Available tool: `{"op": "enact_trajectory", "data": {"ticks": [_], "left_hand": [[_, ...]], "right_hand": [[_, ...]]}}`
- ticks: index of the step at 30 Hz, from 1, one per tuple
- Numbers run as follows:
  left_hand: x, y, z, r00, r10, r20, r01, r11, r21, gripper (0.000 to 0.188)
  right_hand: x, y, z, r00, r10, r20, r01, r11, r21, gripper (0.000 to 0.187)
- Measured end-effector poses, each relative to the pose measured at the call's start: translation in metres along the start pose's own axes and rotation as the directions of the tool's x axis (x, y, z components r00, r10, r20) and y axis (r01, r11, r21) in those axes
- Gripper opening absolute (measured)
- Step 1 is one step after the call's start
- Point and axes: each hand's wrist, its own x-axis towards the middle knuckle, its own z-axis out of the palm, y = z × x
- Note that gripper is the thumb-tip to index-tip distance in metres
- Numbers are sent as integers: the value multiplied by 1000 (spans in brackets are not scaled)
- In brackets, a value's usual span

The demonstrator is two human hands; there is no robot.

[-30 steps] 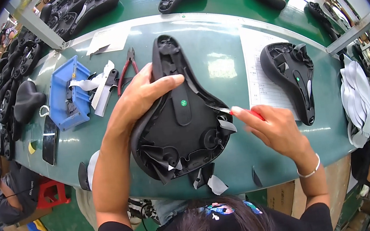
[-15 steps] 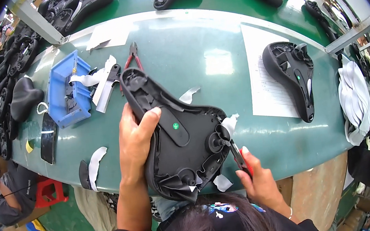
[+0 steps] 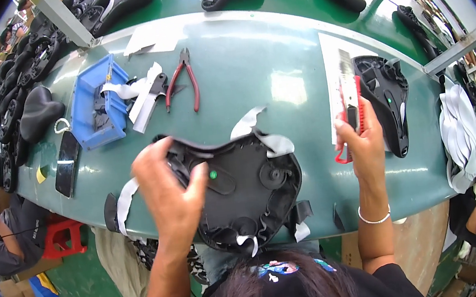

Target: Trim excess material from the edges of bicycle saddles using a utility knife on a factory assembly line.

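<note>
A black bicycle saddle (image 3: 238, 202) lies underside up at the near edge of the table, its rim lined with folded black cover material. My left hand (image 3: 166, 193) is over its narrow end, thumb and fingers apart and slightly blurred; whether they touch the saddle is unclear. Raised to the right, my right hand (image 3: 361, 139) grips a red utility knife (image 3: 354, 113) with its blade pointing away from me. White-backed offcuts (image 3: 249, 121) rest beside and on the saddle. A black-and-white scrap (image 3: 301, 221) lies at its near right.
A second saddle (image 3: 385, 100) sits on paper at the right. Red-handled pliers (image 3: 185, 83), a blue bin (image 3: 96, 103) and a phone (image 3: 66, 165) are on the left. Many saddles (image 3: 12, 99) are piled beyond them. White pieces (image 3: 460, 130) are stacked at the far right.
The saddle has come down onto the table and turned. My left hand has loosened, its fingers spreading. My right hand has lifted the knife away from the saddle's rim, up and to the right.
</note>
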Motion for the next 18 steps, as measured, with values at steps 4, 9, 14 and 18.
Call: {"op": "enact_trajectory", "data": {"ticks": [4,9,14,18], "left_hand": [[30,66,21,839,382,386,-405,914,-24,37],[27,62,56,886,367,284,-333,929,-164,23],[30,55,42,858,292,423,-130,920,-370,32],[33,54,37,812,283,510,-56,908,-415,29]], "right_hand": [[-27,-25,24,962,-68,266,112,981,-156,48],[-56,-14,-6,945,-172,277,246,934,-260,50],[-59,-4,-35,844,-290,451,502,722,-477,55],[-42,-22,-16,776,-182,603,573,601,-557,60]]}}
